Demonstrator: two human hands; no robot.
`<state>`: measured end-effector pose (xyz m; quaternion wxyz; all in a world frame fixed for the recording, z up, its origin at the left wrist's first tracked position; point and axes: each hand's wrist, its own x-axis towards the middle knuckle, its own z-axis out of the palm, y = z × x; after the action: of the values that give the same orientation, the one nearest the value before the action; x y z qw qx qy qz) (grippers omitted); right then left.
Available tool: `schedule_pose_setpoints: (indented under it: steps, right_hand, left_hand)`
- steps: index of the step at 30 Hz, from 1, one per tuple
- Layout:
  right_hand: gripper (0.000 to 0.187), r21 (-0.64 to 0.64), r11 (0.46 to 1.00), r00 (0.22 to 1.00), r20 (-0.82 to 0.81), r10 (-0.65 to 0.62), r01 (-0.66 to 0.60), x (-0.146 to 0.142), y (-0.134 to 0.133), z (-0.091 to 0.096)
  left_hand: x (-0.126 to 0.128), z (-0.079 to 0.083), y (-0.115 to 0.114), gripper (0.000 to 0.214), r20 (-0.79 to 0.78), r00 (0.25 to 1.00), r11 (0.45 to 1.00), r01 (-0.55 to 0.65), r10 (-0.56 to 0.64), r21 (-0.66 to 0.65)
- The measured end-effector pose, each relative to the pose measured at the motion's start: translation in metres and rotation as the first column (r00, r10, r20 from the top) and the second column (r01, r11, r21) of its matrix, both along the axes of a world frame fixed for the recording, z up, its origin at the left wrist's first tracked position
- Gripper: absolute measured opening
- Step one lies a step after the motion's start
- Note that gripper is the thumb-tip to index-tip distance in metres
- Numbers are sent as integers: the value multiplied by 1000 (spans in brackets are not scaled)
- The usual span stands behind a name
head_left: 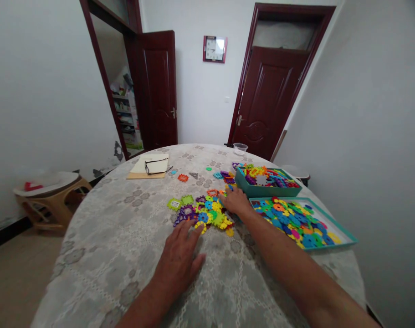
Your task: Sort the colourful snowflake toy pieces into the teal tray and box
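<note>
My left hand (pixel 181 250) lies palm down on the tablecloth with its fingers apart, holding nothing. Its fingertips reach the near edge of a heap of colourful plastic gear-shaped building pieces (pixel 203 217), close to a yellow gear (pixel 200 227). At the right side of this heap is my right hand (pixel 236 201), its fingers stretched out over the pieces and a blue bit showing by the fingertips. Purple frames, a lime-green square piece (pixel 174 203) and an orange piece (pixel 212 193) are among the heap. The undersides of my right fingers are hidden.
To the right stand a teal box (pixel 262 190) full of pieces and a shallow teal-rimmed tray (pixel 344 238) of gears. Glasses (pixel 156 172) rest on a notebook (pixel 139 165) at left. A clear bowl (pixel 240 148) is at the far edge; a loose orange piece (pixel 183 177) lies mid-table.
</note>
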<state>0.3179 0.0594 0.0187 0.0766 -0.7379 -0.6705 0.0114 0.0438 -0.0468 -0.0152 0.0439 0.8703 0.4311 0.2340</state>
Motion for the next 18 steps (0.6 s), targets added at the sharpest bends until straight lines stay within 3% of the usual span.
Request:
schedule_pose_setpoints:
  steps: [3,5,12,18]
  right_hand:
    - [59,27,998,999,-2,-50,51,-18,-11,-10]
    - [58,58,998,1000,-13,-14,15,-33,-21,-16]
    - [53,180,951,960,-85,268,-249,-71,-72,-24]
    - [59,188,887,890,-98,445,-423,-65,-125,-26]
  left_hand:
    - [2,-3,-1,71,-54,998,998,-19,16,-61]
    - [2,-2,-1,69,-69,997,997,-25,19,-78]
    - [3,-4,-1,63,-66,997,996,-36,31,-78]
    - [4,-9,-3,55,-13,999,998,-40,39,-54]
